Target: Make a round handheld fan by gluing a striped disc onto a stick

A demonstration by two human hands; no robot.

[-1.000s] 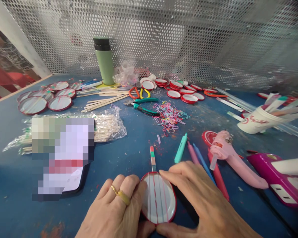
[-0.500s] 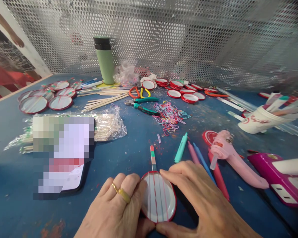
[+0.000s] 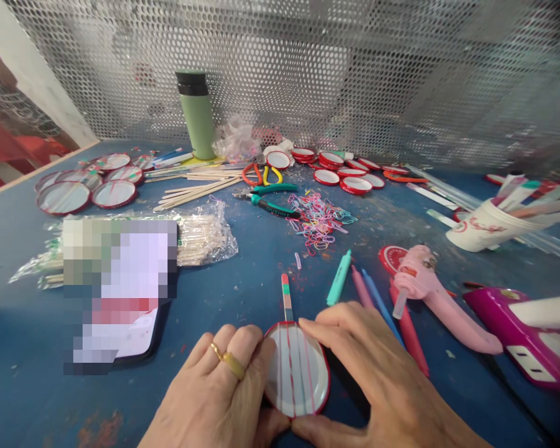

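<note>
Between my hands lies a round white jar lid (image 3: 303,379) with a red rim and coloured strands running lengthwise across it. A wooden stick (image 3: 286,295) with painted bands sticks out from its far edge. My left hand (image 3: 224,379), with two gold-coloured rings, grips the lid's left side, thumb at the near edge. My right hand (image 3: 368,373) curves round the right side, its index fingertip on the far rim and its thumb at the near rim. Just beyond lie a teal marker (image 3: 339,277), a pink pen (image 3: 363,286) and a blue pen (image 3: 381,305).
A pink glue gun (image 3: 443,302) and a purple power strip (image 3: 518,333) lie at right, below a paper cup (image 3: 485,227) of markers. Leftward are a phone (image 3: 130,292) and bagged sticks (image 3: 205,239). Farther back sit colourful clips (image 3: 320,221), pliers (image 3: 273,205), lids (image 3: 354,185) and a green tumbler (image 3: 198,121).
Both hands keep their hold on the lid, almost unmoved. The view has shifted very slightly. At the far left, a person's arm has moved mostly out of sight.
</note>
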